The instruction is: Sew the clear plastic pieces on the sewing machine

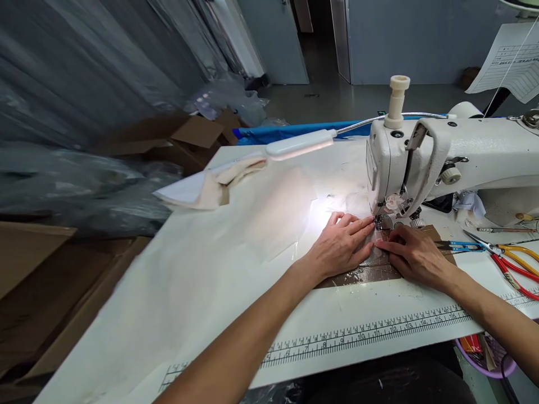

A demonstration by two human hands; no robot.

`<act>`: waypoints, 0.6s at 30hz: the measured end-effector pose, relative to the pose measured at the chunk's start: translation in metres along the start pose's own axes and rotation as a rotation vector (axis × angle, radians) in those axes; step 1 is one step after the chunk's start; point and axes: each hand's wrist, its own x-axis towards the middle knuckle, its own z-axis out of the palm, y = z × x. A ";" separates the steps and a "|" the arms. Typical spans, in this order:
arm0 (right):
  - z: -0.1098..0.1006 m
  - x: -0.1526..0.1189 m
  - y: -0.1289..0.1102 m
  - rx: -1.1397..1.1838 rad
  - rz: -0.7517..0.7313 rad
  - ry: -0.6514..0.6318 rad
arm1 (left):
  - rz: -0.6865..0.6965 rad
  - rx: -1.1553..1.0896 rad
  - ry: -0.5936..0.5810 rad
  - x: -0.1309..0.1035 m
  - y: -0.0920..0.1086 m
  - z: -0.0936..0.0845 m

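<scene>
Someone seems to be positioning a translucent whitish piece point(379, 251) under the white metal sewing machine point(484, 154): left hand point(342, 247) flat, fingers loose; right hand point(416, 255), grip unclear. Alignment matters next.

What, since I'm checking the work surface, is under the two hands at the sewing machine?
From under the left hand and right hand, a brown patch shows on the white table. What their palms cover cannot be seen.
</scene>
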 end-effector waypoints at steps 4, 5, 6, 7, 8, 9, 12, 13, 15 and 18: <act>0.000 0.000 0.002 0.030 0.032 0.001 | 0.037 0.009 0.159 -0.001 0.002 -0.004; 0.000 -0.001 0.002 0.037 0.038 0.005 | 0.059 -0.012 0.190 -0.001 0.002 -0.006; 0.000 -0.001 0.002 0.044 0.042 0.014 | 0.087 -0.040 0.208 -0.001 0.003 -0.007; 0.000 -0.001 0.002 0.053 0.044 0.024 | 0.117 -0.070 0.209 -0.001 0.004 -0.008; 0.000 0.000 0.002 0.061 0.045 0.029 | 0.146 -0.097 0.196 0.000 0.004 -0.008; -0.001 0.000 0.001 0.067 0.047 0.027 | 0.168 -0.117 0.175 0.000 0.005 -0.009; -0.002 0.001 -0.001 0.075 0.060 0.012 | 0.193 -0.137 0.112 0.000 0.007 -0.008; -0.002 0.001 -0.001 0.076 0.064 0.008 | 0.201 -0.141 0.101 0.000 0.007 -0.007; -0.002 0.001 -0.001 0.079 0.071 0.008 | 0.214 -0.153 0.089 0.000 0.007 -0.007; -0.002 0.000 0.000 0.095 0.089 0.003 | 0.217 -0.173 0.067 0.000 0.008 -0.007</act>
